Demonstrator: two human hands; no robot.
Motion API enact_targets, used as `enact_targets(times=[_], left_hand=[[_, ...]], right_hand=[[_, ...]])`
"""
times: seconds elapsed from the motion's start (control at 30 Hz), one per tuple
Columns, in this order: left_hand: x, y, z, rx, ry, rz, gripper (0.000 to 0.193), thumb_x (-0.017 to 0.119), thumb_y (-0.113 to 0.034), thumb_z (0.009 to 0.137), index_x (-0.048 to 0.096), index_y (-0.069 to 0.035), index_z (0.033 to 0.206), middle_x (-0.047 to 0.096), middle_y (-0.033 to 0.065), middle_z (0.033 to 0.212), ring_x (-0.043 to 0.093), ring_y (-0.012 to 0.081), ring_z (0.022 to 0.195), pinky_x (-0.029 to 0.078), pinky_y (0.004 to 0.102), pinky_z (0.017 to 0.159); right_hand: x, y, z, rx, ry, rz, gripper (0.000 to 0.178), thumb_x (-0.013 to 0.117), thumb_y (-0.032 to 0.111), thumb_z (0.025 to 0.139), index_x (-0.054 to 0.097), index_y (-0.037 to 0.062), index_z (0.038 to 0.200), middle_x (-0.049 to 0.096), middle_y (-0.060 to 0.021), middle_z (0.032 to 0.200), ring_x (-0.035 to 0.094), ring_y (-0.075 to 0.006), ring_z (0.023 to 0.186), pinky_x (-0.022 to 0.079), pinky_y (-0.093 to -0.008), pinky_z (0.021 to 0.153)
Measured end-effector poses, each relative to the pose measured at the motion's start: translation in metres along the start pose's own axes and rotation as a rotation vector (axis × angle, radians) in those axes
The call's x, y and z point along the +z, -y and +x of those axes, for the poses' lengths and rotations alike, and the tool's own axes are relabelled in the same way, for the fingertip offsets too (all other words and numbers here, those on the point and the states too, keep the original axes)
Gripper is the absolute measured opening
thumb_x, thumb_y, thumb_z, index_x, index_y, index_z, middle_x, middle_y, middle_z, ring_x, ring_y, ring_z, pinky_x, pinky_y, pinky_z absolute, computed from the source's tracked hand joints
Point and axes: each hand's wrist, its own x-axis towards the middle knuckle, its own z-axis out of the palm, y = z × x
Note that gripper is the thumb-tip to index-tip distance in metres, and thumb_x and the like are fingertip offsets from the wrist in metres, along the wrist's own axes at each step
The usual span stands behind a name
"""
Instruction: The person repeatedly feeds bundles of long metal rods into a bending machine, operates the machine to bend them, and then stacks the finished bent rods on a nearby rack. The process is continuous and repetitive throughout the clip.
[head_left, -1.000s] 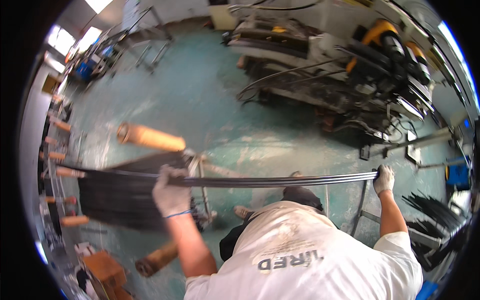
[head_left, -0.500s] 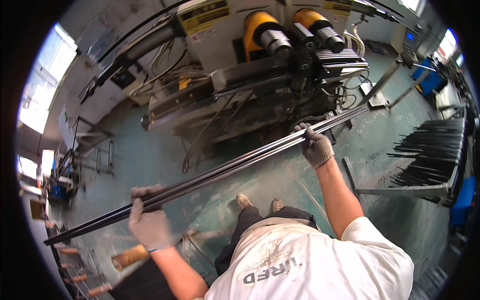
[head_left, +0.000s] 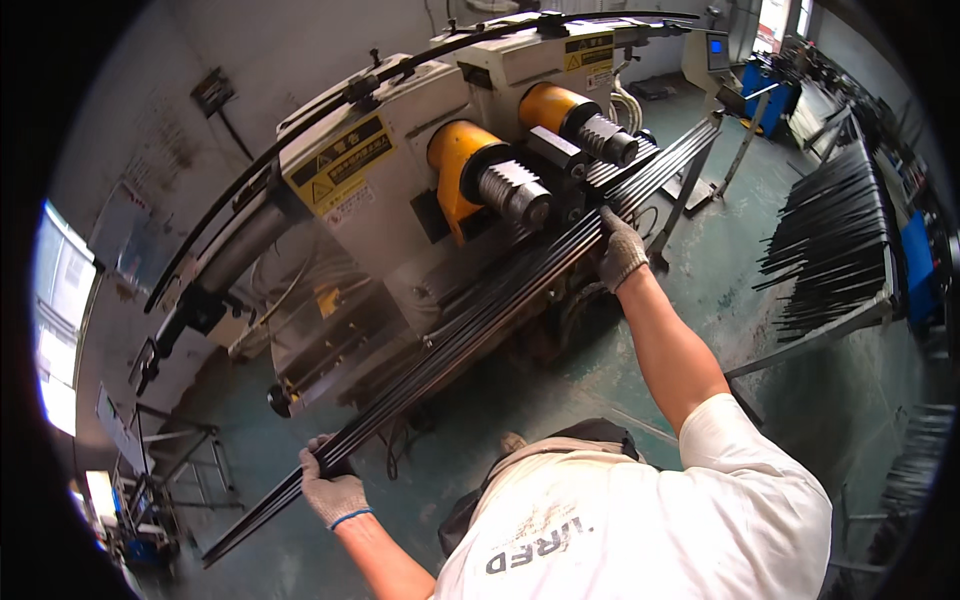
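Since half a second ago, your rods [head_left: 380, 412] have come in close along the front of the machine [head_left: 395, 225]; they were out over the floor before. One machine fills the upper middle, its body pale. Right of you stands one rack [head_left: 885, 265] of black rods [head_left: 825, 250], too many to count. Your own bundle slants from the lower left up to the right, past the machine's front edge; it has several rods, too tightly packed to count, and you cannot tell whether they touch the machine. Two yellow cylinders [head_left: 462, 150] jut from the machine, each with one ridged grey end. Both your hands are gloved: your left grip [head_left: 334, 493] is clenched round the bundle near its lower end, your right grip [head_left: 621, 254] grasps it farther up, beneath the cylinders. One blue band [head_left: 352, 517] circles your left wrist.
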Motion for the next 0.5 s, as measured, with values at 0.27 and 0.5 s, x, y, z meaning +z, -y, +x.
enact_targets(times=[0.27,0.5], left_hand=[[0.07,0.091,0.082,-0.229,-0.011,0.138,0.027,0.064,-0.028,0.114,0.078,-0.005,0.11,0.08,0.0102,0.12,0.071,0.028,0.121,0.054,0.0453,0.115],[0.101,0.12,0.096,-0.352,-0.035,0.092,0.027,0.075,-0.031,0.106,0.08,-0.009,0.121,0.079,0.0066,0.131,0.07,0.0266,0.126,0.053,0.0432,0.115]], right_hand=[[0.031,0.0,0.094,-0.069,0.151,-0.018,0.031,0.07,0.04,0.104,0.079,0.0101,0.108,0.078,-0.0074,0.103,0.074,-0.027,0.09,0.061,-0.0421,0.08],[0.067,-0.031,0.1,-0.163,0.114,-0.212,0.04,0.069,0.05,0.107,0.07,0.0113,0.097,0.06,-0.0038,0.08,0.059,-0.0222,0.069,0.05,-0.0416,0.061]])
